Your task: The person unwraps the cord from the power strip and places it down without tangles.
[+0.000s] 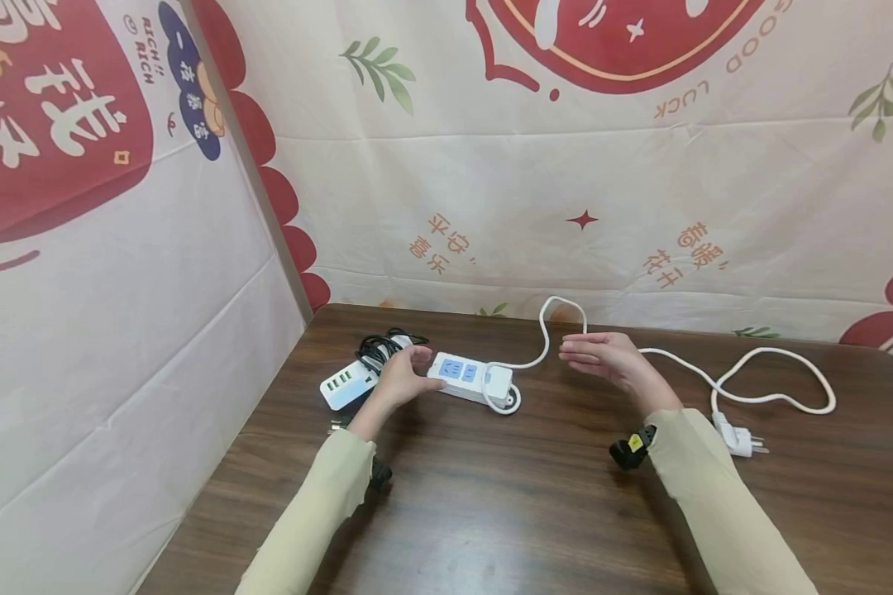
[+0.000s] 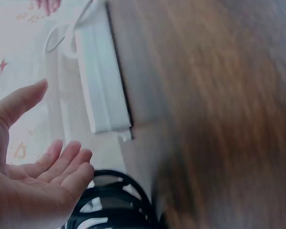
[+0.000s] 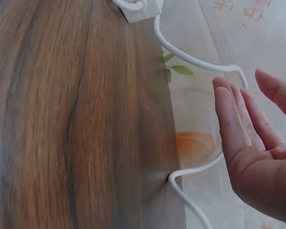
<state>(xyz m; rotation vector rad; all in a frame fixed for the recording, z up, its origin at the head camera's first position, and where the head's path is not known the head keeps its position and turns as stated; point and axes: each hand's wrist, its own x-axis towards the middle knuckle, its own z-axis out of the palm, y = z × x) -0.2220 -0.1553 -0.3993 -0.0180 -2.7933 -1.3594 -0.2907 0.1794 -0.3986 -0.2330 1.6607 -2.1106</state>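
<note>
A white power strip (image 1: 467, 382) with blue socket faces lies near the back of the table, part of its own cord looped about its right end. My left hand (image 1: 400, 380) is by its left end, thumb and fingers spread; the left wrist view shows a gap between that hand and the strip (image 2: 102, 81). Beyond the left hand lies a second white power strip (image 1: 347, 383) with USB ports, a bundled black cable (image 1: 373, 351) on it, partly hidden. My right hand (image 1: 613, 359), fingers straight, hovers by the white cord (image 3: 200, 64), holding nothing.
The white cord runs on to the right, curves in a loop and ends in a plug (image 1: 737, 436) on the brown table (image 1: 521, 512). A printed cloth (image 1: 506, 190) hangs behind the table, and another cloth (image 1: 156, 330) covers the left side.
</note>
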